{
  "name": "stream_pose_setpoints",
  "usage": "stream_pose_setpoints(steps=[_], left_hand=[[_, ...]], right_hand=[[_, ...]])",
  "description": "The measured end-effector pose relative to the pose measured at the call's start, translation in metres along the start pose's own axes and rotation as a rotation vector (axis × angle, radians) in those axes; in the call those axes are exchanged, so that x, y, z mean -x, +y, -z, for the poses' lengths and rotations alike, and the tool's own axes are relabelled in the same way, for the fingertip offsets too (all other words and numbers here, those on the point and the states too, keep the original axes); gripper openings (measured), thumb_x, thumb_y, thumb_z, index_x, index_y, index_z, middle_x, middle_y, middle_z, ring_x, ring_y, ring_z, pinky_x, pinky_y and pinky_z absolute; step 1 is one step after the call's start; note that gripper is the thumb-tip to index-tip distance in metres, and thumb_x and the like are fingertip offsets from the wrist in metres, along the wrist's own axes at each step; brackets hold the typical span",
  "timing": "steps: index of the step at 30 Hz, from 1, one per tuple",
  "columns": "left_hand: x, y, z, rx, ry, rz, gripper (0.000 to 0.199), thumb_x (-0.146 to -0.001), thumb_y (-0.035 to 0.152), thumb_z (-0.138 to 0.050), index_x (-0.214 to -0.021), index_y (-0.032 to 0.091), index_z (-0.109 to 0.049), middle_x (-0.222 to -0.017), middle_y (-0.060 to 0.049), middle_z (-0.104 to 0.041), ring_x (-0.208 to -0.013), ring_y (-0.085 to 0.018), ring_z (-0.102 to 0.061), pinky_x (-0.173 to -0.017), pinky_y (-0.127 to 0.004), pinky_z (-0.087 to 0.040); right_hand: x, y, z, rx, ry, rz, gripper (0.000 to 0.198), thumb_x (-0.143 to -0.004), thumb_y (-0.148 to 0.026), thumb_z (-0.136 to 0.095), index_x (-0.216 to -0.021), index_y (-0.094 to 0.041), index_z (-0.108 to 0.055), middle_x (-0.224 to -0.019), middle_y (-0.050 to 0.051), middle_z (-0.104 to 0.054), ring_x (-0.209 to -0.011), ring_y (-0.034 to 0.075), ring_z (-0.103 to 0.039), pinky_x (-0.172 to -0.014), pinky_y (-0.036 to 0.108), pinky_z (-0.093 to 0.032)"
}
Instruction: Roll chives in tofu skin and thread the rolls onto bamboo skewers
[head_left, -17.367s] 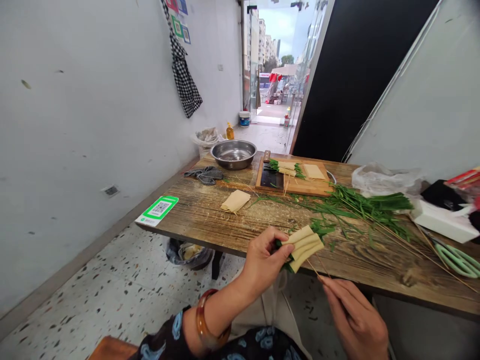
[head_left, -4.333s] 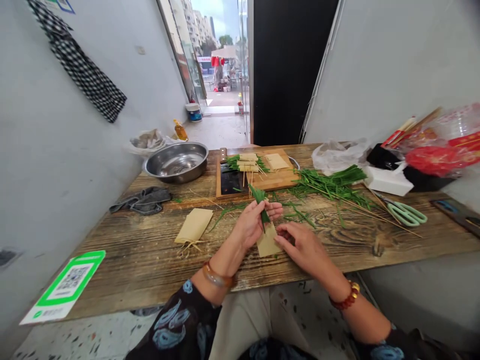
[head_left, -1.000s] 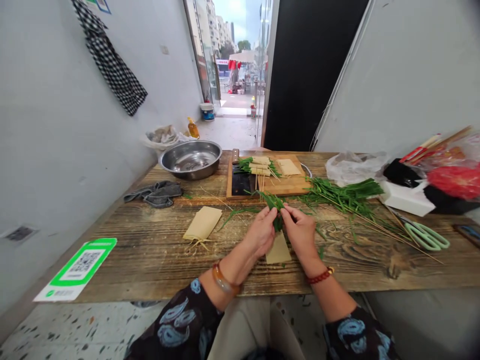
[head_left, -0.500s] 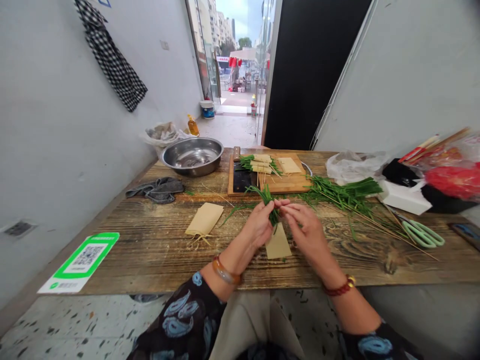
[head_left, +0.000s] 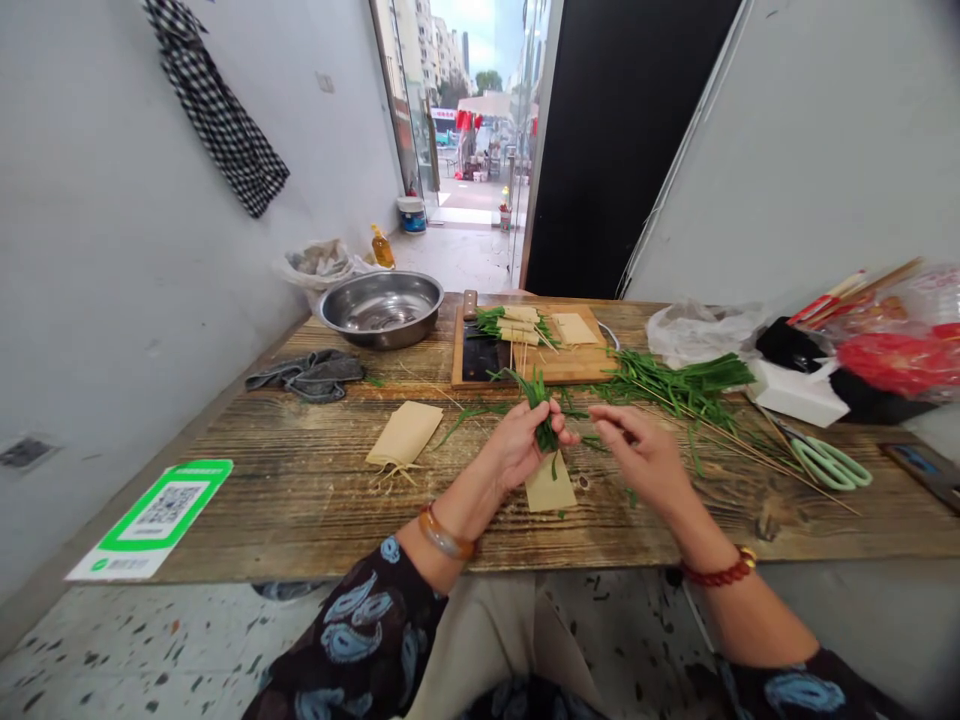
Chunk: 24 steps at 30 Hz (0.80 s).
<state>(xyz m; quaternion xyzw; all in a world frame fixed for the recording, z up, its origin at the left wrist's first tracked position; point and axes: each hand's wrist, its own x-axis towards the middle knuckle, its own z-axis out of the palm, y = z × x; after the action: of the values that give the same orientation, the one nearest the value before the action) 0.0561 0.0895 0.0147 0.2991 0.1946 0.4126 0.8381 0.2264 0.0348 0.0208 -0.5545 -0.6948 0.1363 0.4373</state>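
My left hand is closed around a bunch of green chives, whose leaves stick out above and below the fingers. Just under that bunch lies a thin tan sheet, like tofu skin, flat on the table. To the right, apart from the bunch, my right hand has its fingers curled, thumb and index close together; whatever is between them cannot be made out. Small green scraps show near it. A stack of tan sheets with thin strips at its lower edge sits left of my left hand.
On a cutting board rest skewered tan rolls with chives, another sheet and a cleaver. Loose chives, thin sticks and scissors lie rightward. A steel basin and dark cloth stand left.
My right hand has drawn away from the chives to the right, its fingers curling in. My left hand still grips the bunch. The view has shifted slightly.
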Motion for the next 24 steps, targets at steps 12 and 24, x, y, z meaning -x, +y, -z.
stream_pose_setpoints(steps=[12,24], left_hand=[[0.001,0.001,-0.001,0.012,0.118,-0.085,0.016,-0.080,0.026,-0.064,-0.081,0.013,-0.055,-0.073,-0.002,-0.059,-0.067,-0.013,-0.061,-0.070,-0.029,-0.050],[0.009,-0.001,-0.006,-0.508,-0.203,0.277,0.035,-0.080,0.049,-0.061,-0.080,0.015,-0.051,-0.053,0.010,-0.025,-0.042,-0.003,-0.014,-0.039,-0.017,-0.007]], right_hand=[[0.009,0.014,-0.011,0.277,-0.152,0.136,0.028,-0.091,-0.031,-0.046,-0.068,-0.021,-0.059,-0.070,0.003,-0.061,-0.070,0.019,-0.056,-0.066,0.033,-0.044],[-0.037,-0.015,0.035,0.377,-0.121,0.425,0.036,-0.094,-0.022,-0.042,-0.125,-0.028,-0.059,-0.127,0.003,-0.060,-0.121,0.023,-0.049,-0.100,0.044,-0.038]])
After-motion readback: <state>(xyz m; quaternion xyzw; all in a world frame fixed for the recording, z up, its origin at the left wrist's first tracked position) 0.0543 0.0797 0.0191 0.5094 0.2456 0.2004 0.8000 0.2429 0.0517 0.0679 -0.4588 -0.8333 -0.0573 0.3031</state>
